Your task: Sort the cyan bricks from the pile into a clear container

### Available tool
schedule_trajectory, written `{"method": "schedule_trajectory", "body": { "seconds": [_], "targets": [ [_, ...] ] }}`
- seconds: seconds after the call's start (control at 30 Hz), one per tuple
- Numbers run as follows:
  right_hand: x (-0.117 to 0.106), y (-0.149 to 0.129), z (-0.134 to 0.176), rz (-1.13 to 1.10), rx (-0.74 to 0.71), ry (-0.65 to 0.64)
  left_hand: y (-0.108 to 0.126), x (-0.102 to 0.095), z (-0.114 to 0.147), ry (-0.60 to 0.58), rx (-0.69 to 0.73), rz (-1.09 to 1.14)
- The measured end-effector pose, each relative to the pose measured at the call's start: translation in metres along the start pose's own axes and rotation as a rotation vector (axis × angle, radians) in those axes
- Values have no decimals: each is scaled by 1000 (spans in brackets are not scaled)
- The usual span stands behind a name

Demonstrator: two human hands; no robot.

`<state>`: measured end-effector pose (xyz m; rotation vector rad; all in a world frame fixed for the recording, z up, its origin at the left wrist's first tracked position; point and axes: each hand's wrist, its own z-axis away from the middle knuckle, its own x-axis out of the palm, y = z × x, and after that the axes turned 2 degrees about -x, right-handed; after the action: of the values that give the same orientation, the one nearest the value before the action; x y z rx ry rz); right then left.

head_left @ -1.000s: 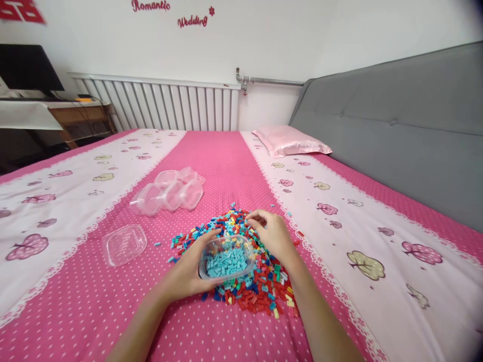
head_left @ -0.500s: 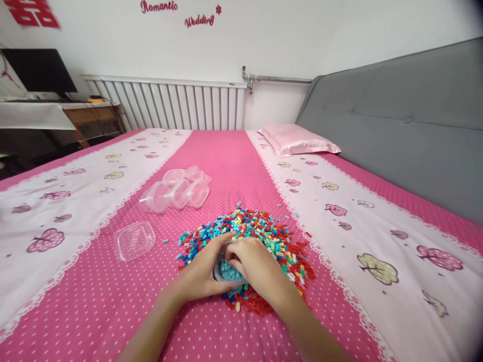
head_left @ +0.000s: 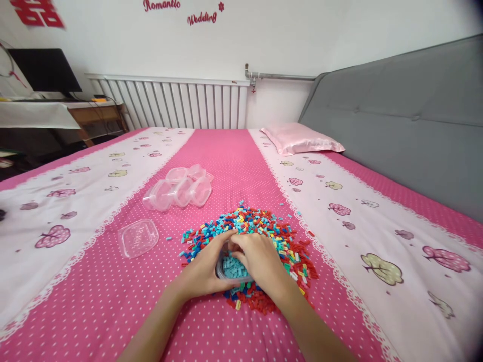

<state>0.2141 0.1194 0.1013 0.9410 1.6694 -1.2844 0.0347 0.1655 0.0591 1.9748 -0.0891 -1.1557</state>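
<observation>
My left hand (head_left: 206, 270) is wrapped around the side of a small clear plastic container (head_left: 220, 273), thumb at the near side and fingers at the far rim. Light-blue toy bricks (head_left: 233, 268) lie inside it. Over the right part of the opening, my right hand (head_left: 263, 261) has its fingers curled inward above the bricks. Whatever is between those fingertips is hidden. The container rests at the near side of a heap of small mixed-colour bricks (head_left: 245, 217), mainly blue, red, yellow and green.
A clear square lid (head_left: 139, 238) lies flat to the left on the pink dotted bedspread (head_left: 222, 151). Behind it stand several clear containers (head_left: 181, 190) grouped together. Farther back are a pink pillow (head_left: 302, 139) and a grey headboard (head_left: 407, 100). Stray bricks lie around the heap.
The right hand's fingers have shifted slightly towards the container's far rim, showing more of the light-blue bricks. My left hand keeps its hold. The whole view has shifted a little.
</observation>
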Motion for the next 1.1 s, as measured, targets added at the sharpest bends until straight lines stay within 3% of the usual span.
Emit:
{"method": "schedule_trajectory", "body": {
  "seconds": [0.3,0.53,1.1],
  "targets": [
    [1,-2,2,-64,-6,10,3,-2,-1,12,-8,-1],
    [3,2,0,-280,-85,20,-1,-2,-1,39,3,-7],
    [-1,4,4,-157,-125,-34,-2,-3,1,22,4,-34]
  ]
}}
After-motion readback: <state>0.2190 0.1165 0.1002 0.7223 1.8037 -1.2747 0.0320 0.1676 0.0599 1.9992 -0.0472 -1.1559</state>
